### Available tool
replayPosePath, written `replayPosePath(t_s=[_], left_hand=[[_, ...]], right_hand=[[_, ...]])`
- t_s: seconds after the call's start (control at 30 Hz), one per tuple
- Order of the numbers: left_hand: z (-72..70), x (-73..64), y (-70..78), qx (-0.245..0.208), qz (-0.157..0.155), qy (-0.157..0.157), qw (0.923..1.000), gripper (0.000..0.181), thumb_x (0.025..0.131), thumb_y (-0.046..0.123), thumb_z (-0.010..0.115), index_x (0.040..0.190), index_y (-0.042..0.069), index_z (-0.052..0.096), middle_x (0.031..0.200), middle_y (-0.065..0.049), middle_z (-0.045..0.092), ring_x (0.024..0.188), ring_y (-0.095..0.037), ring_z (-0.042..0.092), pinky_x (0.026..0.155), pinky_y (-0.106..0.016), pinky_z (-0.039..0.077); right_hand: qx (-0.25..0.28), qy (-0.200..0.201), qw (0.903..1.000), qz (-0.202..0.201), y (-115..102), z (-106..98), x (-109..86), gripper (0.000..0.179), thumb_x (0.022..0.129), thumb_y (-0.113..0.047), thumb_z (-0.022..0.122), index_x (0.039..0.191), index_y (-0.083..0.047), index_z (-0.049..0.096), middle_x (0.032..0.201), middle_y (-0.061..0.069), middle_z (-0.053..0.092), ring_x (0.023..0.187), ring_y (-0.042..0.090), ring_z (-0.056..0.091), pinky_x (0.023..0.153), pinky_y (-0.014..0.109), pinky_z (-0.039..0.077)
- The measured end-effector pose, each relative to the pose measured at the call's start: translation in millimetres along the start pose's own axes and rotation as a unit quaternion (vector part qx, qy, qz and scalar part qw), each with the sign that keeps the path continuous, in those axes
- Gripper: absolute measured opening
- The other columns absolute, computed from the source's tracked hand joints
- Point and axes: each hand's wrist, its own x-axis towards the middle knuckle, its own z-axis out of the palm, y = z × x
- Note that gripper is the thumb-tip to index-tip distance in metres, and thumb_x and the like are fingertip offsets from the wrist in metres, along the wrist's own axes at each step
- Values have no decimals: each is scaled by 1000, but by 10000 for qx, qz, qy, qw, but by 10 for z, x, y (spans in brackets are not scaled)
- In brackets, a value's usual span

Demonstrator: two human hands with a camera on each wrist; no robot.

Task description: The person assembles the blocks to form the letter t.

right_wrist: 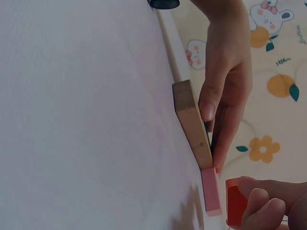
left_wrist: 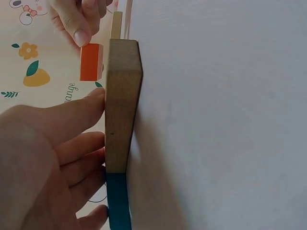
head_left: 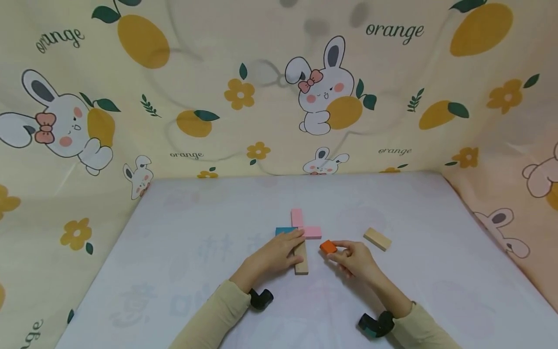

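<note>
Flat blocks lie in a cross on the white table: a blue block (head_left: 284, 230) at left, a pink block (head_left: 297, 216) at the top, another pink block (head_left: 313, 233) at right, and a plain wooden block (head_left: 301, 266) below. My left hand (head_left: 272, 254) rests over the middle with fairly straight fingers. In the left wrist view its fingertips touch the wooden block (left_wrist: 120, 105) and the blue block (left_wrist: 119, 201). To the right, my right hand (head_left: 357, 261) pinches an orange block (head_left: 328, 247) between thumb and fingers, held just above the table, apart from the cross.
A loose wooden block (head_left: 377, 239) lies on the table (head_left: 174, 271) to the right of my right hand. Behind the table hangs a patterned cloth (head_left: 270, 131) with rabbits and oranges. Dark wrist devices (head_left: 261, 299) sit under both forearms.
</note>
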Motion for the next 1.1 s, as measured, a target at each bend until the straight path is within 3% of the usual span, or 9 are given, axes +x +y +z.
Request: replayPosePath(t_s=[0.63, 1.1], left_hand=[[9, -6, -10, 26, -10, 23, 10000, 57, 98, 33, 55, 147, 8, 40, 160, -4, 31, 148, -21, 31, 123, -42, 27], [15, -5, -21, 10, -34, 2, 10000, 57, 98, 33, 54, 148, 9, 39, 160, -4, 30, 149, -21, 31, 124, -42, 27]], right_hand=[[-96, -244, 9990, -364, -39, 48, -116, 48, 86, -16, 72, 125, 9, 59, 48, -5, 46, 34, 1, 38, 37, 14, 29], [-63, -410, 9983, -415, -45, 60, -164, 50, 84, -17, 73, 123, 11, 59, 50, -5, 46, 35, 0, 38, 36, 13, 30]])
